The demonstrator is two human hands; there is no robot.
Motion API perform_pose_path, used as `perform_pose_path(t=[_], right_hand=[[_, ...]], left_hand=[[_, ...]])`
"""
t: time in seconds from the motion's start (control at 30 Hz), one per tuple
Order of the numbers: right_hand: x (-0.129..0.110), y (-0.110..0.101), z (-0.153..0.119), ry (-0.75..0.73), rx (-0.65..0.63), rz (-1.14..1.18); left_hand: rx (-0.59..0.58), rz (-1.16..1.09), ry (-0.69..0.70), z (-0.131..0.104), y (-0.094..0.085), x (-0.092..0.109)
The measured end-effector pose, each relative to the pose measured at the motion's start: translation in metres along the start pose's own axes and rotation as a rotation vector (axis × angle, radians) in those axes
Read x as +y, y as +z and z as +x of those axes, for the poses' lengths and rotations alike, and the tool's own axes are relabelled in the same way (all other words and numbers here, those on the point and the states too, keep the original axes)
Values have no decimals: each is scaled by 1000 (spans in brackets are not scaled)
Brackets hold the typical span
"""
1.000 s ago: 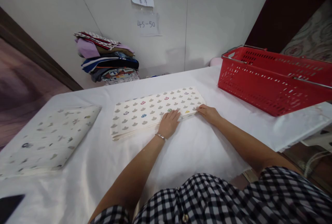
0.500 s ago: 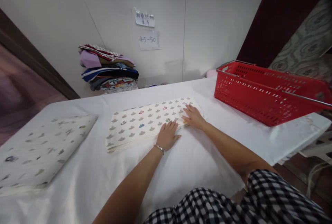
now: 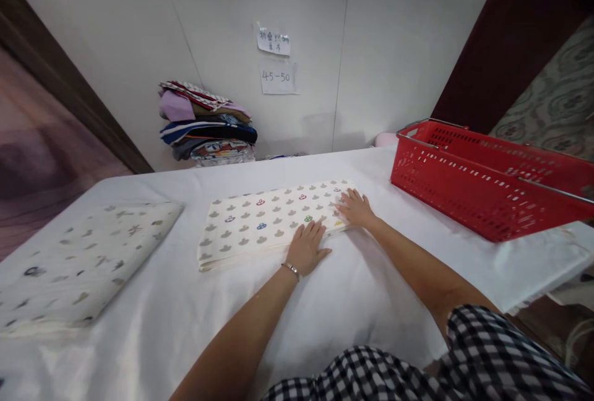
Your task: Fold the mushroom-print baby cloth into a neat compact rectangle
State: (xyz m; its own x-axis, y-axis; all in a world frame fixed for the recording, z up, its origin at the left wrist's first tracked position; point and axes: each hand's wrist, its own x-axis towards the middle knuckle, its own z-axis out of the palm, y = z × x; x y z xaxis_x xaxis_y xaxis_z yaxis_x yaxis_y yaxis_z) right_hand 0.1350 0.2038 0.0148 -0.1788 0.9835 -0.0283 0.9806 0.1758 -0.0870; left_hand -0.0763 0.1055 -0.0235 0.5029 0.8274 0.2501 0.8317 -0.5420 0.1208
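Note:
A cream cloth (image 3: 250, 221) with grey and coloured mushroom-like prints lies folded into a long strip on the white-covered table (image 3: 185, 327). My left hand (image 3: 306, 246) rests on its front edge right of the middle, fingers spread and pointing away from me, a bracelet on the wrist. Flat on the right end of the cloth is my right hand (image 3: 356, 208), its fingers also apart. Neither hand grips anything. Another folded cream cloth (image 3: 93, 258) with scattered prints lies at the left of the table.
A red perforated basket (image 3: 482, 184) with metal handles stands at the table's right back. Beyond the back edge, a pile of folded fabrics (image 3: 208, 125) rises against the wall. Two paper signs (image 3: 278, 78) hang on the wall, and a dark red curtain (image 3: 473, 48) is at the right.
The view has shifted slightly, so most things appear a little further right. My right hand has slid slightly toward the cloth's right end; my left hand stays on its front edge.

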Motion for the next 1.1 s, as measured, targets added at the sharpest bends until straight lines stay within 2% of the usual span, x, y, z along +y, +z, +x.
perform_pose_path(t=[0.1, 0.27, 0.4, 0.6, 0.8, 0.97, 1.03, 1.1], right_hand=[[0, 2, 10, 45, -12, 0], [5, 17, 13, 66, -6, -56], [11, 26, 13, 38, 33, -86], [17, 31, 14, 7, 74, -68], [20, 33, 13, -4, 91, -41], [20, 32, 12, -16, 98, -44], [20, 33, 13, -14, 99, -51], [21, 33, 13, -11, 93, -52]], left_hand=[[3, -3, 0, 0, 2, 1], [-6, -21, -10, -5, -2, 2], [-5, -18, -76, -22, -14, -13], [-18, 94, -317, -77, -39, -48], [44, 202, -465, -134, -56, -64], [108, 171, -740, -162, -73, -85], [142, 116, -855, -168, -80, -95], [174, 44, -911, -170, -87, -103]])
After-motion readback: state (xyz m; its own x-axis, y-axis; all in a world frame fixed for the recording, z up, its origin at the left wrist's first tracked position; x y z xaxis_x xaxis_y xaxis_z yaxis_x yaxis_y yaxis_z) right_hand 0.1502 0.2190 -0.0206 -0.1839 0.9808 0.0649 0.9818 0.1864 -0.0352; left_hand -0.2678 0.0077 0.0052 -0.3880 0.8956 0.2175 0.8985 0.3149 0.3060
